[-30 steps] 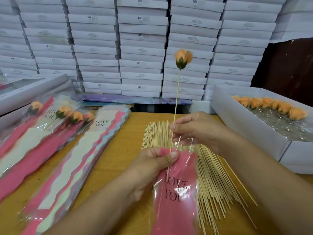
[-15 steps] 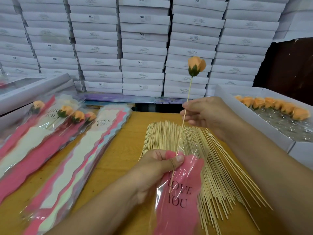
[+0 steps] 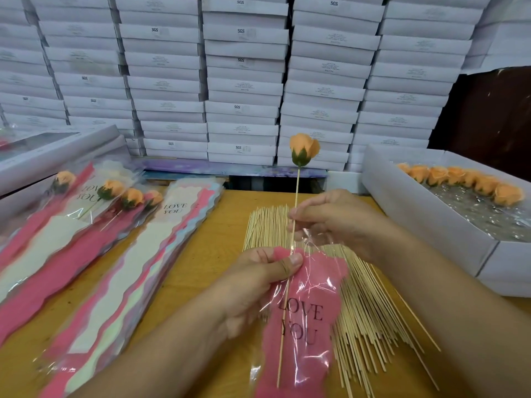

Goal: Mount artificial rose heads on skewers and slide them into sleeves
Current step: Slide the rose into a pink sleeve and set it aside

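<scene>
My right hand (image 3: 330, 222) pinches a bamboo skewer (image 3: 296, 196) that carries an orange rose head (image 3: 304, 149) with a green base at its top. The skewer's lower part runs down inside a pink and clear sleeve (image 3: 301, 326) printed LOVE YOU. My left hand (image 3: 258, 285) grips the sleeve's open top edge, thumb pressed on it beside the skewer. Under both hands a fan of loose skewers (image 3: 367, 311) lies on the wooden table.
Finished sleeved roses (image 3: 115, 193) lie at the left beside a stack of empty sleeves (image 3: 138, 265). A white box (image 3: 425, 219) at the right holds a row of orange rose heads (image 3: 465, 179). Stacked white boxes (image 3: 244, 81) wall off the back.
The skewer has slid much deeper into the sleeve, so the rose head sits lower. My right hand came down and back toward the sleeve's mouth. My left hand kept its hold.
</scene>
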Motion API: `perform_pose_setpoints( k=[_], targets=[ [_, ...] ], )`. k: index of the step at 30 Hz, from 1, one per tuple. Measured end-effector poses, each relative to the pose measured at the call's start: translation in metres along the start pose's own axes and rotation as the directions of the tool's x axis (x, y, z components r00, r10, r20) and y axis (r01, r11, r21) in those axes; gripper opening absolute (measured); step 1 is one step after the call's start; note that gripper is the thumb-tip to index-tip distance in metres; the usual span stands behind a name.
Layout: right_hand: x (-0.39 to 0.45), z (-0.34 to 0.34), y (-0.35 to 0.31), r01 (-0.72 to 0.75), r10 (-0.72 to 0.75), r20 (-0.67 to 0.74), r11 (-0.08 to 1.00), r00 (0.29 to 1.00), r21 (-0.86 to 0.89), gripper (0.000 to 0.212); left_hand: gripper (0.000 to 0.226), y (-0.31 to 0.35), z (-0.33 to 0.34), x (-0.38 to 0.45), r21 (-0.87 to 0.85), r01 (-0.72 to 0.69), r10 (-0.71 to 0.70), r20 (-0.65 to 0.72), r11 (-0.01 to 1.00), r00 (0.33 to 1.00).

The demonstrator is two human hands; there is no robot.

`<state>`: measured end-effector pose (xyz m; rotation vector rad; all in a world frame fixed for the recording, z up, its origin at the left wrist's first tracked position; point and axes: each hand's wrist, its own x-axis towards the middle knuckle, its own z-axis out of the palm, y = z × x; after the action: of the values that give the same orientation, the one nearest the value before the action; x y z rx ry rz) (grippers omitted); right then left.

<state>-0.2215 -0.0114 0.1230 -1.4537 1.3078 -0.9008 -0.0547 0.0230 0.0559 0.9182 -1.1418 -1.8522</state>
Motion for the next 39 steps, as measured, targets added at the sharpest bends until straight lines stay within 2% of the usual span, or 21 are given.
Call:
perform_pose_setpoints(
  k=[5, 8, 11, 15, 19, 22, 30, 35, 39],
  targets=[
    [0.011, -0.008, -0.014, 0.049, -0.019, -0.183, 0.986, 0.983, 0.16, 0.009, 0.01, -0.002, 0.004, -0.002, 0.004, 0.019, -0.019, 0.054, 1.0, 0.998],
    [0.013, -0.011, -0.014, 0.059, -0.023, -0.203, 0.984, 0.979, 0.17, 0.009, 0.011, -0.001, 0.005, -0.003, 0.011, 0.007, -0.008, 0.054, 1.0, 0.998],
    [0.012, -0.009, -0.009, 0.04, -0.015, -0.163, 0.987, 0.987, 0.155, 0.01, 0.012, 0.001, 0.004, -0.003, -0.005, 0.0, 0.001, 0.035, 1.0, 0.999],
    [0.007, -0.009, 0.0, -0.002, 0.007, -0.063, 0.996, 0.998, 0.088, 0.013, 0.025, 0.003, 0.002, -0.003, -0.015, -0.007, 0.008, 0.002, 1.0, 1.0],
    [0.002, -0.008, 0.004, -0.044, 0.043, 0.026, 0.998, 0.999, 0.039, 0.012, 0.017, 0.006, 0.003, -0.005, -0.013, -0.016, 0.016, 0.01, 1.0, 1.0],
    [0.001, -0.006, 0.003, -0.062, 0.061, 0.025, 0.998, 0.998, 0.02, 0.01, 0.014, 0.006, 0.004, -0.007, -0.023, -0.022, 0.022, 0.005, 1.0, 1.0],
    [0.009, -0.003, 0.001, -0.069, 0.084, -0.089, 0.984, 0.993, 0.163, 0.014, 0.011, 0.006, 0.007, -0.009, -0.036, 0.001, -0.001, 0.019, 0.999, 1.0],
    [0.004, 0.001, 0.007, -0.089, 0.094, -0.02, 0.98, 0.995, 0.176, 0.015, 0.014, 0.007, 0.004, -0.005, -0.048, -0.031, 0.031, -0.005, 0.998, 1.0],
    [0.001, 0.002, 0.009, -0.126, 0.118, 0.095, 0.989, 0.988, 0.077, 0.021, 0.017, 0.008, 0.0, -0.004, -0.064, -0.021, 0.021, -0.003, 0.998, 1.0]
  ],
)
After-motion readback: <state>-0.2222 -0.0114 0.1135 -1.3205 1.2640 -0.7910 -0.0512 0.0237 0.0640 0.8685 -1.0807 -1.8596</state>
